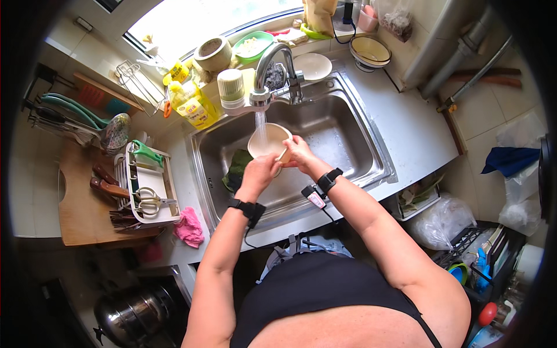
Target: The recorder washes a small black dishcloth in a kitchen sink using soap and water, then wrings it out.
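Observation:
Water runs from the chrome faucet into a cream-coloured bowl above the stainless steel sink. My right hand grips the bowl's near right side. At its near edge, my left hand has its fingers closed around a small pale piece that touches both hands; whether this is part of the bowl I cannot tell. A dark green cloth or leafy thing lies in the sink, left of the bowl and partly behind my left hand.
Left of the sink are a pink cloth and a white rack with scissors and knives. A yellow detergent bottle, a stone mortar and a white plate stand behind it. Stacked bowls are at back right.

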